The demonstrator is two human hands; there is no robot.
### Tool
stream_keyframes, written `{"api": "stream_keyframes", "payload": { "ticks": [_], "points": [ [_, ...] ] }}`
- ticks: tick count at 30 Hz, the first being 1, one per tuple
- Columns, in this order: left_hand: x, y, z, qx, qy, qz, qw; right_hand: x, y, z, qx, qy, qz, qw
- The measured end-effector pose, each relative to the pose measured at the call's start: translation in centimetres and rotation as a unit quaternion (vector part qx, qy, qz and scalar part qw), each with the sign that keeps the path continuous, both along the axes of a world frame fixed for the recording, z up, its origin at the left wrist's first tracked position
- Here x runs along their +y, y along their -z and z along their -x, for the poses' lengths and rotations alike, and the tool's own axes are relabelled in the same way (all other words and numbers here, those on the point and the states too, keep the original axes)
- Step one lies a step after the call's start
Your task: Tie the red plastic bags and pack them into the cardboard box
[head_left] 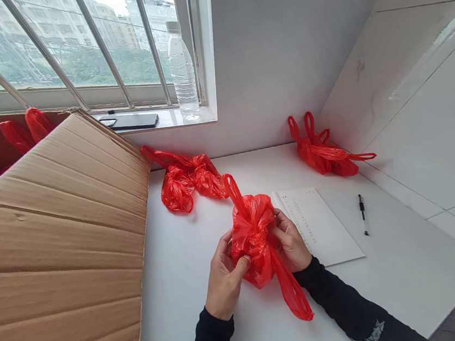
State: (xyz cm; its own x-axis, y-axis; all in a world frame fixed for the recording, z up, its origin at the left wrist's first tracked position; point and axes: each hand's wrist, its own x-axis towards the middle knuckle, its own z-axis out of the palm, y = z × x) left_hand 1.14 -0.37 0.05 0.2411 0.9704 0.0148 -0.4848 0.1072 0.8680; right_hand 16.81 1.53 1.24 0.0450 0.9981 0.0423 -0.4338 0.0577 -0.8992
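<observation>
A red plastic bag (255, 238), tied in a knot with its handles sticking out, is held between both hands above the white table. My left hand (224, 272) grips its left side, thumb on the front of the bag. On the opposite side my right hand (291, 242) has its fingers closed on the plastic. One handle loop points up and another hangs down toward the lower right. What the bag contains is hidden by the crinkled plastic.
A large cardboard box (63, 238) with red bags (28, 130) inside fills the left. Red bags (189, 177) lie by the wall, others (326, 151) at the right corner. A printed paper (320, 228) and pen (363, 215) lie rightward. The sill holds a phone (131, 121) and water bottle (182, 71).
</observation>
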Motion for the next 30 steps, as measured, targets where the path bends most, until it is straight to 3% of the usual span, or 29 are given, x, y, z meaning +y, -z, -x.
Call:
{"api": "stream_keyframes", "payload": {
  "ticks": [9,15,20,25,30],
  "points": [
    [0.1,0.2,-0.2,-0.011,-0.020,0.015,1.000,-0.1,-0.2,0.1,0.029,-0.037,0.013,0.999],
    [0.2,0.6,-0.1,-0.017,-0.043,0.039,0.998,-0.2,-0.5,0.1,-0.006,-0.052,0.026,0.998],
    [0.4,0.5,0.1,-0.089,-0.103,0.081,0.987,-0.3,-1.1,0.0,-0.041,-0.090,0.036,0.994],
    [0.4,-0.1,0.4,-0.155,-0.121,0.103,0.975,0.0,-0.3,-0.2,-0.092,-0.125,0.027,0.988],
    [0.5,-0.1,0.2,-0.098,-0.116,0.095,0.984,0.2,0.2,-0.4,-0.126,-0.110,0.025,0.986]
  ]
}}
